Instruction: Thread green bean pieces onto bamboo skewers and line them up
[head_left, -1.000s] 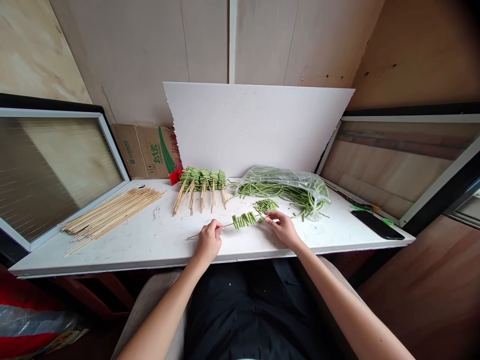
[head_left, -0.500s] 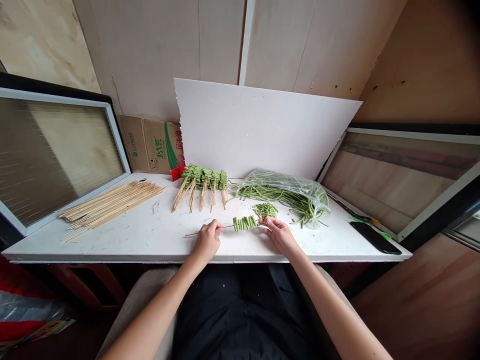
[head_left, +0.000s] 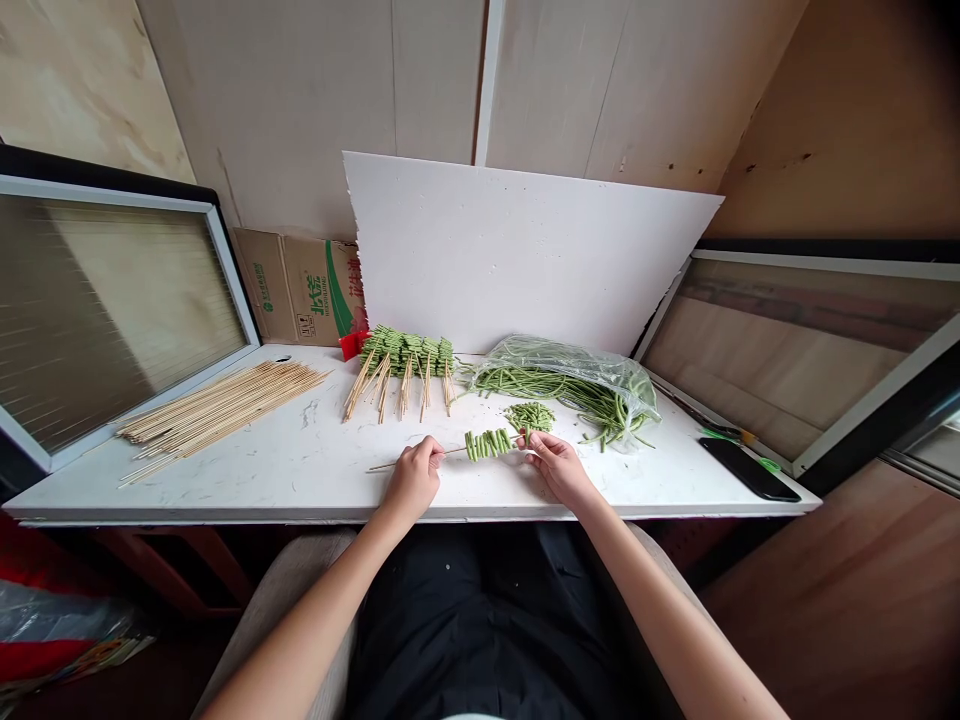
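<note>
My left hand [head_left: 414, 478] is closed around a thin bamboo skewer [head_left: 454, 451], whose blunt end sticks out to the left. Several short green bean pieces [head_left: 487, 444] sit side by side on the skewer between my hands. At the skewer's right end, my right hand [head_left: 556, 468] pinches one more bean piece [head_left: 526, 436] between thumb and fingers. Whether the tip has gone through that piece is too small to tell. Just behind my right hand lies a small heap of cut bean pieces [head_left: 534, 414] on the white table [head_left: 300, 480].
Filled bean skewers [head_left: 409, 358] are stacked at the back. Left of them lie loose bamboo skewers [head_left: 225, 410]. Long beans [head_left: 577, 390] rest in a clear plastic bag [head_left: 622, 375]. A black phone [head_left: 748, 468] lies at the right edge. A white foam board [head_left: 525, 265] and a carton [head_left: 292, 285] stand behind.
The hands and skewer hold almost the same place. My right fingers have shifted slightly with the bean piece at the skewer's tip; the view has moved a little.
</note>
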